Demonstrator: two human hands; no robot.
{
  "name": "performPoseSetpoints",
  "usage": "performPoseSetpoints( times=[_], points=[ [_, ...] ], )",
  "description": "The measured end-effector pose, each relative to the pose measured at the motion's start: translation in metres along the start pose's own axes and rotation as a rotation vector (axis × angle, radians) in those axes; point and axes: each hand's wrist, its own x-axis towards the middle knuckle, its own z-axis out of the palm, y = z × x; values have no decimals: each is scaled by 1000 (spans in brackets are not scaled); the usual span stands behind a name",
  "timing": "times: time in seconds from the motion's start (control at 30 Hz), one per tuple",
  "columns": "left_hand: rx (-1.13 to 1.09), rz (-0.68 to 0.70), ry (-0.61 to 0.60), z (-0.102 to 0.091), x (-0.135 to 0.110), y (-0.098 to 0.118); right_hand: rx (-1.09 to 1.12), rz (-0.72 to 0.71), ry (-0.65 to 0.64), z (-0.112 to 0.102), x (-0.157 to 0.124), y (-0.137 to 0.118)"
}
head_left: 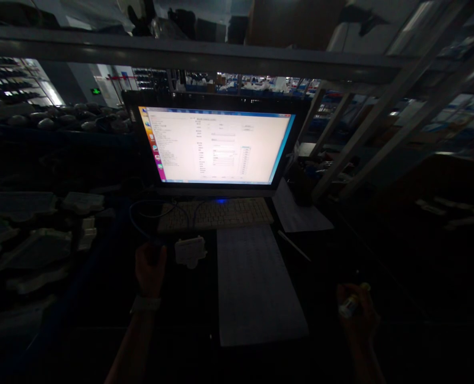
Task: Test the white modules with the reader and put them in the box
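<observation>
Fingers: left hand (151, 269) grips cable end, right hand (356, 312) small tube (dark bench, lit monitor (216, 145))

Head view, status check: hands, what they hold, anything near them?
Left hand closed on a dark object beside small white device. Right hand gripping small light object. Paper sheet between hands.

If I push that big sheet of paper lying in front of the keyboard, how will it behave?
The paper sheet looks thin and flat, so it would probably slide easily. Lifted by one edge, it would likely flop. It seems light.
</observation>
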Motion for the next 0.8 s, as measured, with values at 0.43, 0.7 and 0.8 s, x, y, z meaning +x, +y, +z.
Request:
performPoseSetpoints(
  times=[0.43, 0.7, 0.8],
  points=[
    [-8, -2, -18, -2, 0, 2, -5, -17, 11, 0, -1, 0],
    [-12, -38, -25, -3, 0, 4, -11, -41, 31, 2, 0, 1],
    [7, -22, -31, -3, 1, 5, 3, -66, 37, 2, 0, -1]
  ],
)
